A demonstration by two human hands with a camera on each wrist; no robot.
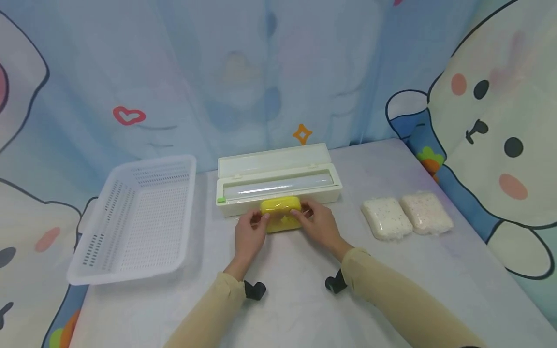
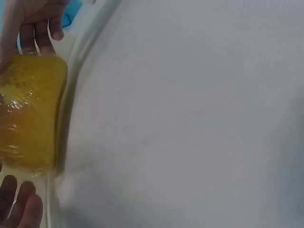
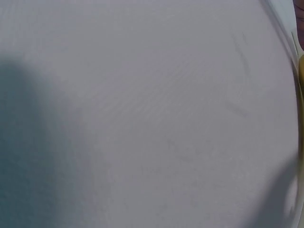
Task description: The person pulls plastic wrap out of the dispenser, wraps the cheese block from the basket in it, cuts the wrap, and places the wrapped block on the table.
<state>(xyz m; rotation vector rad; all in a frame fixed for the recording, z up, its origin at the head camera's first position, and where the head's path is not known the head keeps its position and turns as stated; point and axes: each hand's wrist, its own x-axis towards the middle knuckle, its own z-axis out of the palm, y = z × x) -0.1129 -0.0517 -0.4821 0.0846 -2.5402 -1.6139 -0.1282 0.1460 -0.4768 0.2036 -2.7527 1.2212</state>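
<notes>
A rounded yellow block (image 1: 284, 218) wrapped in shiny clear film is held just in front of a white cling film dispenser (image 1: 278, 182). At its left end, my left hand (image 1: 251, 233) pinches it between thumb and fingers. The right hand (image 1: 319, 224) grips the opposite end, thumb across the near face. Film creases and glints show on the yellow block (image 2: 31, 114) in the left wrist view, with fingertips at both ends. The dispenser's lid (image 1: 274, 161) stands open, showing a roll of film (image 1: 278, 186) inside. Only a sliver of the block enters the right wrist view.
A white perforated plastic basket (image 1: 187, 227) sits on the left of the white-covered table (image 1: 287, 309). On the right lie two film-wrapped, speckled blocks, one white (image 1: 386, 218) and one pinkish (image 1: 426, 212), side by side. A printed blue curtain (image 1: 196, 72) hangs behind.
</notes>
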